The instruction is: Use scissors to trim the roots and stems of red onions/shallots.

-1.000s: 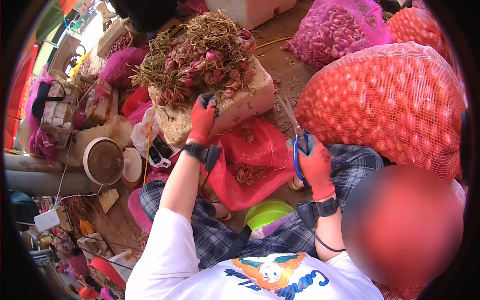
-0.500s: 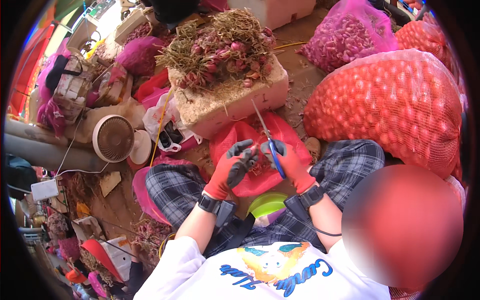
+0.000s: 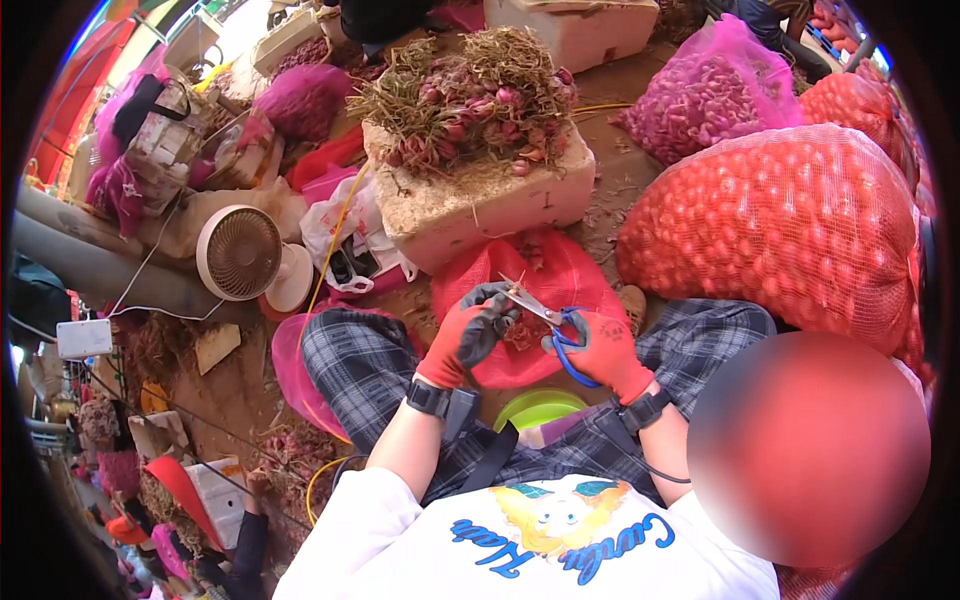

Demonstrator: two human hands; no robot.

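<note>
My right hand, in a red and grey glove, holds scissors with blue handles. Their blades are slightly apart and point up and left, to the fingertips of my left hand. That hand wears a matching glove, its fingers curled together in a pinch; what lies in them is too small and covered to make out. Below both hands spreads a red mesh bag with bits of trimmings on it. Beyond it, a heap of shallots with dry stalks lies on a white foam box.
A large red mesh sack of shallots or onions bulges at the right, a pink sack behind it. To the left are a small fan and a white plastic bag. A green basin sits between my knees; a yellow cord runs past.
The scissors have swung from pointing up and away to pointing left, with blades and handles spread apart. Their tips are now at my left fingertips. The whole view has shifted slightly.
</note>
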